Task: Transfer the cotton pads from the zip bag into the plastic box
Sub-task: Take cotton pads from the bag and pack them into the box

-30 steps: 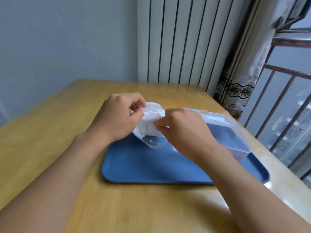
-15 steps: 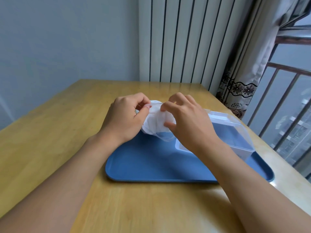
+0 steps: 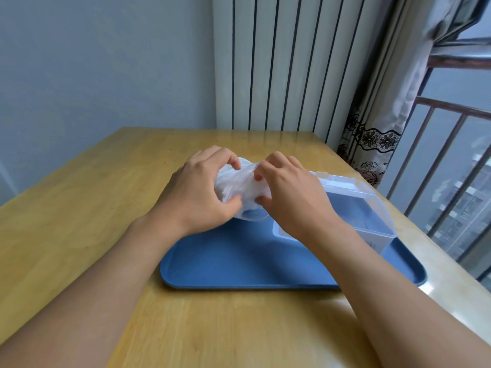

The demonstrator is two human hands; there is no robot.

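The task is barely under way. Both hands hold the zip bag (image 3: 243, 187) above the far edge of the blue tray (image 3: 239, 264): the left hand (image 3: 198, 193) pinches its left side, the right hand (image 3: 288, 193) its right, each grip closed on the plastic near the seal. The cotton pads (image 3: 249, 201) show white inside the bag. The plastic box (image 3: 372, 208) sits on the tray's right, on the counter (image 3: 79, 208), seemingly empty. Opening the bag and moving every pad remains.

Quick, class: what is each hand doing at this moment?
Left hand: fingers curled, gripping the zip bag.
Right hand: pinching the same bag at its top edge.
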